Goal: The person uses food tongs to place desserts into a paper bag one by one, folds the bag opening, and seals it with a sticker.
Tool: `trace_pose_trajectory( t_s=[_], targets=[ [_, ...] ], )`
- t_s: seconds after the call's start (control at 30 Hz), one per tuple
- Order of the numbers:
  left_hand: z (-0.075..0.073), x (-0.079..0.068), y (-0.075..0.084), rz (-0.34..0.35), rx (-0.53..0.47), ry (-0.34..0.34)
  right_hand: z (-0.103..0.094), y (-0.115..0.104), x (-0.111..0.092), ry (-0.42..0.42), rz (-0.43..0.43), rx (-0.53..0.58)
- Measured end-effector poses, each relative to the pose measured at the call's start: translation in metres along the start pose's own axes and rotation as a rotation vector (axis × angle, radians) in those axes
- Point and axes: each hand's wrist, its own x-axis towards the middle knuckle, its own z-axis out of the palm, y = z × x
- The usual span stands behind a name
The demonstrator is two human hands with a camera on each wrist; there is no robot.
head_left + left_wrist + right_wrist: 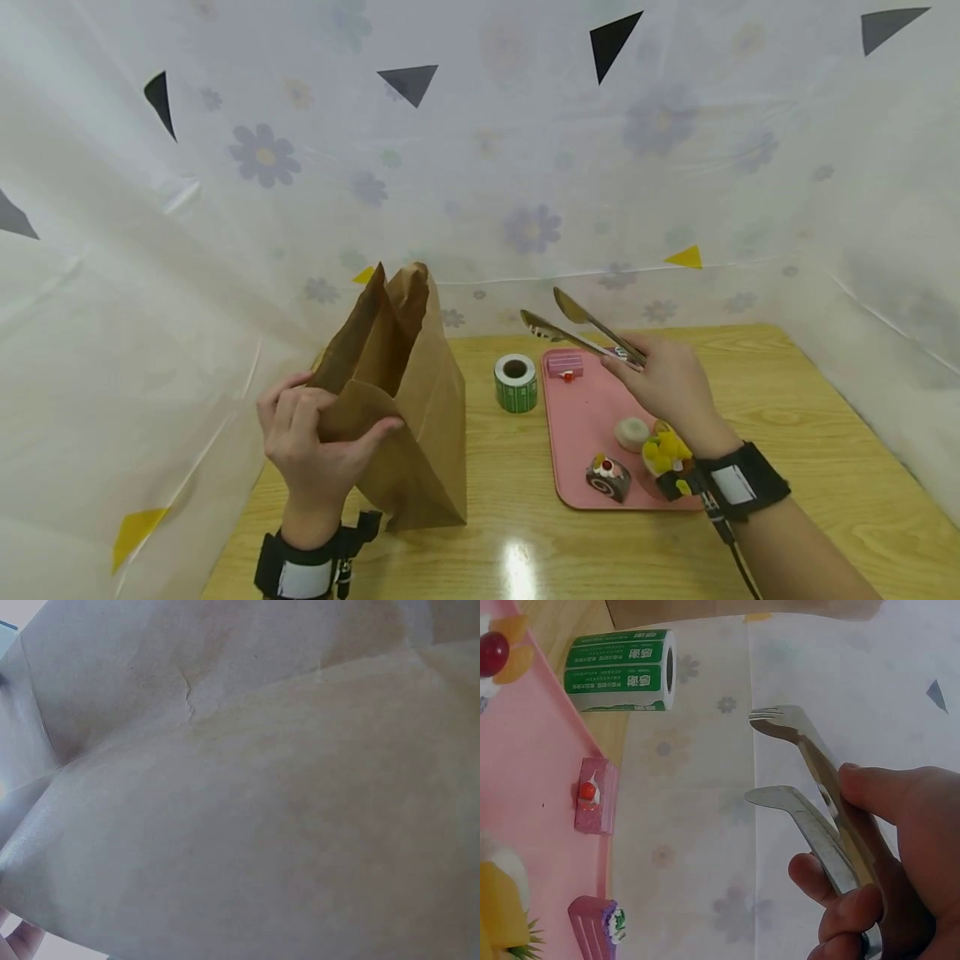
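Observation:
My left hand (311,442) grips the near rim of a brown paper bag (438,433), thumb on the outside and fingers inside its mouth. The bag stands upright, and its top gapes; its paper fills most of the left wrist view. In my right hand (671,383) is a pair of metal tongs (592,333), held above the far part of the pink tray (592,408). The right wrist view shows the tongs (821,795) with their tips apart and nothing between them. Thumb and fingers wrap the two arms of the tongs.
A roll of green and white labels (516,385) stands between bag and tray. On the tray lie a pink cake slice (564,365), a chocolate roll cake (608,477), a pale round bun (632,433) and a yellow fruit-topped pastry (666,450). Another cake slice (592,926) shows beside my right hand.

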Motion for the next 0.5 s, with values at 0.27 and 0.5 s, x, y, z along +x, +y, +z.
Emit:
trace_pose_trajectory(
  t_s=[0.27, 0.5],
  targets=[
    [0.001, 0.000, -0.001, 0.001, -0.006, 0.006, 0.010, 0.020, 0.000, -0.166, 0.087, -0.012],
    [0.001, -0.001, -0.001, 0.003, -0.002, 0.005, 0.017, 0.032, 0.000, -0.191, 0.104, -0.042]
  ],
)
